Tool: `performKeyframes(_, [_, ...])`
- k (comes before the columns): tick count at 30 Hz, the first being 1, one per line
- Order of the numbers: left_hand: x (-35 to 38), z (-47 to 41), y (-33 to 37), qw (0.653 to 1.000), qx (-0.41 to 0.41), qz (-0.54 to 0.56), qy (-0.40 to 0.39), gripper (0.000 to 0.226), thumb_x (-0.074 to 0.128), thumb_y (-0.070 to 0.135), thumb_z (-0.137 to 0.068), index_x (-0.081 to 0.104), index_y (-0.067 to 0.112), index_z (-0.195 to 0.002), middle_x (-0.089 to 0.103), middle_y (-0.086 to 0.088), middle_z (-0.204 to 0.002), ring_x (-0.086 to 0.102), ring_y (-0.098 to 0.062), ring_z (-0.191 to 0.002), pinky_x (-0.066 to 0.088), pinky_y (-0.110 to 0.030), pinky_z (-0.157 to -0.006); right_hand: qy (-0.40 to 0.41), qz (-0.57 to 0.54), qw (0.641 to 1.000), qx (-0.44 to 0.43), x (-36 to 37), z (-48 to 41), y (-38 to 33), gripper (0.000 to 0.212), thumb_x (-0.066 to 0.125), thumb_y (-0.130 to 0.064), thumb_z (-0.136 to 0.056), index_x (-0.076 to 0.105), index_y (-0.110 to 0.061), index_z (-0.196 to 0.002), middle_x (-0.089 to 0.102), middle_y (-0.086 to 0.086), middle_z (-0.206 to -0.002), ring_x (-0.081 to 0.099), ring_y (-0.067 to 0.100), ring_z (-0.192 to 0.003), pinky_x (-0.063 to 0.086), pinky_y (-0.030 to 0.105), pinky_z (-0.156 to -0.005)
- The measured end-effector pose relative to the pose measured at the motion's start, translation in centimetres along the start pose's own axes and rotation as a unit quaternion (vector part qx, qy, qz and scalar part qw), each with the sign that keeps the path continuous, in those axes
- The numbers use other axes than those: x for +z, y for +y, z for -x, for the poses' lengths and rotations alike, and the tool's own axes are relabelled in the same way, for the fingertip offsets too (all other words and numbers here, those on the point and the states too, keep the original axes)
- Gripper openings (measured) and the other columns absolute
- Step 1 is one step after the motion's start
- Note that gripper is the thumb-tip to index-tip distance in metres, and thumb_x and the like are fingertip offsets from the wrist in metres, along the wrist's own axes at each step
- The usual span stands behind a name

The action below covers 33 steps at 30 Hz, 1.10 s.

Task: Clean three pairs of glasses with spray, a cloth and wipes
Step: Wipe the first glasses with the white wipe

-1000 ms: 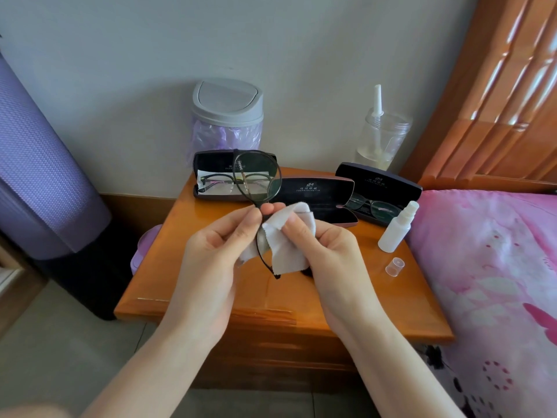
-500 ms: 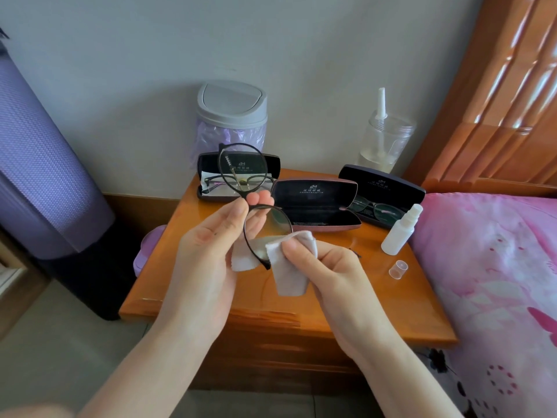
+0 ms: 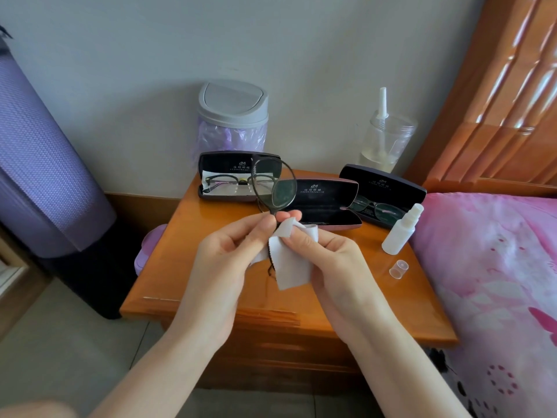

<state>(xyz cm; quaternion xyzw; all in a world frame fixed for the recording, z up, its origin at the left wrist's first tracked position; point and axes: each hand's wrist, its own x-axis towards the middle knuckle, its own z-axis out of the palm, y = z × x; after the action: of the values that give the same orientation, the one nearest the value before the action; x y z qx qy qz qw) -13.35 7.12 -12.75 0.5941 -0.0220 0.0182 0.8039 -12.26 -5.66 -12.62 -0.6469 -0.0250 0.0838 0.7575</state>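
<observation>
Glasses [image 3: 272, 188] with a thin dark frame stand on end in front of me, above the middle of the table [image 3: 187, 236]. One round lens is up and clear of the hands, and the other is hidden under the cloth [image 3: 289, 267]. On my feed the left hand [image 3: 223, 260] pinches the frame just below the upper lens, its fingers [image 3: 256, 229] closed together on the rim. The right hand [image 3: 328, 260] has its fingers [image 3: 297, 239] clamped on the white cloth, which is folded round the lower lens. A loose corner of the cloth hangs down, and a dark temple tip pokes out beside it. The two hands meet at the fingertips.

Behind them three cases lie open on the table. The left case [image 3: 223, 164] holds a second pair [image 3: 226, 184]. The middle case [image 3: 325, 191] shows me its dark lining. The right case [image 3: 388, 184] holds a third pair [image 3: 376, 209]. A white spray bottle [image 3: 402, 229] stands uncapped just beside the right case, near the table's right edge. Its clear cap [image 3: 398, 269] sits on the table nearer to me, apart from the bottle.

Against the wall, a grey-lidded bin [image 3: 232, 116] with a purple liner sits behind the left case. A clear jar [image 3: 385, 146] with a white tube in it stands behind the right case. A pink patterned bed [image 3: 497, 267] lies along the table's right side, and a purple roll [image 3: 39, 164] stands at the left.
</observation>
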Motion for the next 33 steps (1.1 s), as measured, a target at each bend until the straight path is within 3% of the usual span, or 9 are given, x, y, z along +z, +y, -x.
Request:
performKeyframes(3, [0.0, -0.1, -0.4, 0.999, 0.002, -0.032, 0.007, 0.024, 0.056, 0.038, -0.076, 0.077, 0.036, -0.088, 0.075, 0.014, -0.094, 0.066, 0.002, -0.092, 0.052, -0.012, -0.073, 0.012, -0.007, 1.000, 0.005, 0.3, 0.0, 0.3, 0.035, 0.067, -0.038, -0.070, 0.075, -0.010, -0.089, 0.071, 0.002, -0.082, 0.062, 0.014, -0.079, 0.049, 0.028, -0.075])
performKeyframes(7, [-0.2, -0.2, -0.5, 0.999, -0.007, -0.044, -0.007, 0.030, 0.054, 0.039, -0.079, 0.075, 0.029, -0.097, 0.074, 0.010, -0.101, 0.065, -0.002, -0.096, 0.048, -0.021, -0.080, 0.016, 0.001, 1.000, -0.010, 0.2, 0.1, 0.0, 0.026, 0.068, -0.036, -0.066, 0.074, -0.017, -0.081, 0.072, -0.003, -0.075, 0.064, 0.006, -0.069, 0.050, 0.018, -0.064])
performKeyframes(10, [-0.5, -0.5, -0.1, 0.998, -0.011, -0.052, -0.023, 0.031, 0.056, 0.040, -0.077, 0.073, 0.032, -0.101, 0.074, 0.010, -0.100, 0.066, -0.002, -0.097, 0.051, -0.021, -0.081, 0.006, -0.010, 1.000, -0.012, -0.3, 0.0, -0.4, 0.022, 0.071, -0.031, -0.062, 0.073, -0.017, -0.078, 0.071, -0.004, -0.071, 0.064, 0.006, -0.064, 0.050, 0.016, -0.058])
performKeyframes(13, [-0.7, -0.7, 0.3, 0.995, 0.009, -0.086, -0.039, 0.031, 0.062, 0.036, -0.072, 0.069, 0.038, -0.102, 0.072, 0.018, -0.105, 0.064, 0.003, -0.104, 0.052, -0.018, -0.088, -0.009, -0.014, 1.000, -0.006, -1.1, -0.3, -0.7, 0.027, 0.072, -0.028, -0.065, 0.073, -0.010, -0.085, 0.071, 0.002, -0.078, 0.064, 0.011, -0.072, 0.050, 0.020, -0.063])
performKeyframes(16, [-0.8, -0.6, 0.7, 0.991, 0.038, -0.127, -0.018, 0.028, 0.065, 0.032, -0.071, 0.068, 0.040, -0.097, 0.072, 0.026, -0.096, 0.064, 0.010, -0.098, 0.047, -0.003, -0.077, -0.014, -0.002, 1.000, -0.004, -1.4, -0.4, -0.9, 0.034, 0.072, -0.028, -0.066, 0.072, -0.005, -0.092, 0.071, 0.005, -0.082, 0.065, 0.013, -0.076, 0.051, 0.022, -0.065])
performKeyframes(19, [-0.7, -0.5, 0.8, 0.987, 0.055, -0.149, 0.000, 0.025, 0.067, 0.030, -0.072, 0.069, 0.038, -0.095, 0.070, 0.032, -0.089, 0.061, 0.017, -0.093, 0.043, 0.002, -0.069, 0.001, 0.026, 0.999, -0.020, -1.4, -0.3, -1.0, 0.033, 0.071, -0.030, -0.065, 0.072, -0.007, -0.088, 0.071, 0.000, -0.073, 0.066, 0.009, -0.068, 0.052, 0.019, -0.059])
performKeyframes(25, [-0.6, -0.6, 0.7, 0.992, 0.053, -0.109, 0.021, 0.024, 0.070, 0.027, -0.064, 0.073, 0.029, -0.087, 0.074, 0.023, -0.079, 0.065, 0.013, -0.084, 0.044, 0.000, -0.063, 0.029, 0.076, 0.995, -0.059, -1.2, -0.2, -1.0, 0.019, 0.070, -0.024, -0.074, 0.073, -0.009, -0.085, 0.072, -0.005, -0.067, 0.066, 0.003, -0.062, 0.048, 0.012, -0.054])
performKeyframes(33, [-1.0, -0.9, 0.6, 0.990, 0.057, -0.116, 0.046, 0.022, 0.073, 0.031, -0.057, 0.072, 0.024, -0.078, 0.070, 0.014, -0.068, 0.065, 0.004, -0.070, 0.046, -0.005, -0.059, -0.003, 0.083, 0.995, -0.061, -1.3, -0.2, -1.0, 0.022, 0.062, -0.032, -0.076, 0.072, -0.014, -0.083, 0.070, -0.007, -0.067, 0.063, 0.001, -0.064, 0.048, 0.012, -0.058])
